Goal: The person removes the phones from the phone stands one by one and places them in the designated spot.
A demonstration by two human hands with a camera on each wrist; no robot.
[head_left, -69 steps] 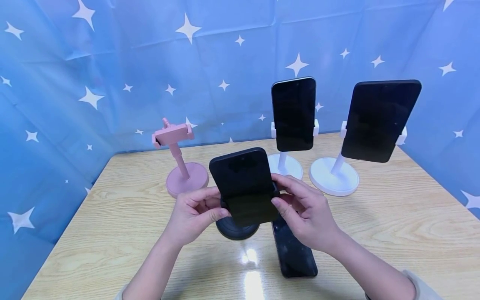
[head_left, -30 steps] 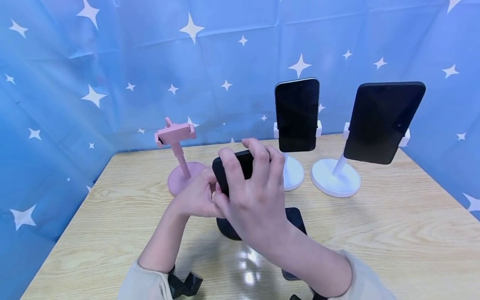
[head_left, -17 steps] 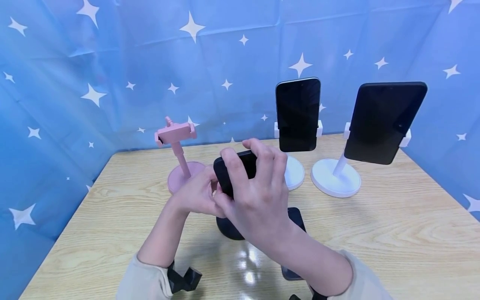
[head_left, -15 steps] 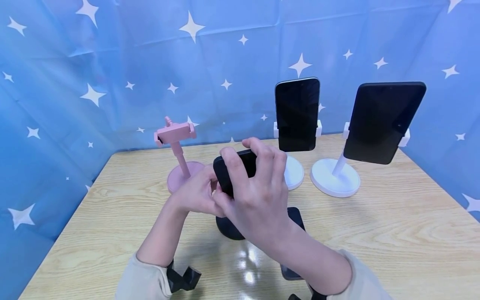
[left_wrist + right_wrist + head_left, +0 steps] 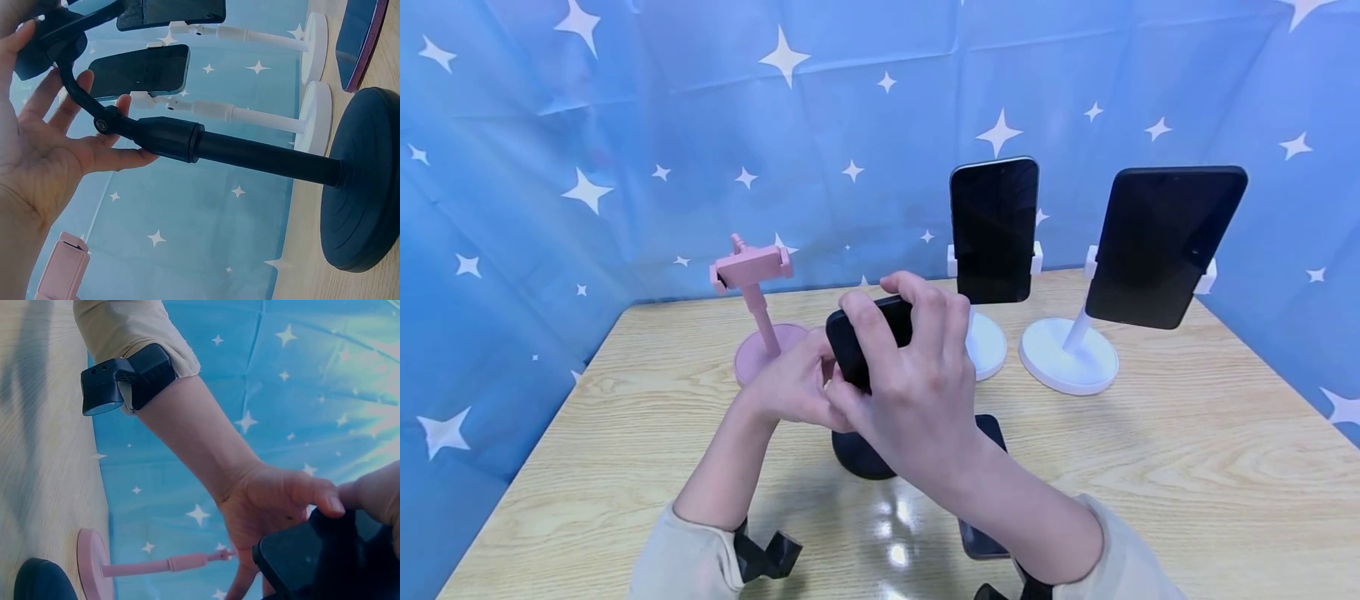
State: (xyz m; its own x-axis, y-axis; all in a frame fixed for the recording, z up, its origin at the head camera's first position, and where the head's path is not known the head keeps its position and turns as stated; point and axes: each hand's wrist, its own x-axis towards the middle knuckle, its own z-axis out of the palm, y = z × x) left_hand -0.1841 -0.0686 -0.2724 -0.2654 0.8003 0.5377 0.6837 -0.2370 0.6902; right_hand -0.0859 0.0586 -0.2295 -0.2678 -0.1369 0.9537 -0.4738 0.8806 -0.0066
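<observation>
A black phone [image 5: 850, 354] sits in the holder of a black phone stand [image 5: 256, 156], over its round base [image 5: 859, 458]. My right hand [image 5: 917, 392] grips the phone from the front, fingers bent over its face and thumb at its lower left. Most of the phone is hidden behind that hand in the head view. My left hand [image 5: 793, 387] holds the stand's holder from the left; in the left wrist view its fingers spread behind the bent neck, with the thumb up at the holder. In the right wrist view, the left thumb [image 5: 331, 503] touches the black holder.
A pink phone stand [image 5: 751, 267] with a bare holder stands at the back left. Two white stands at the back right carry phones, one narrower [image 5: 994, 233] and one wider [image 5: 1165, 246]. Another phone [image 5: 981, 542] lies on the table, partly under the right forearm.
My right hand has moved from the holder's right side across the front of the phone, and its fingers now cover it. Over the last second both hands have hardly moved.
</observation>
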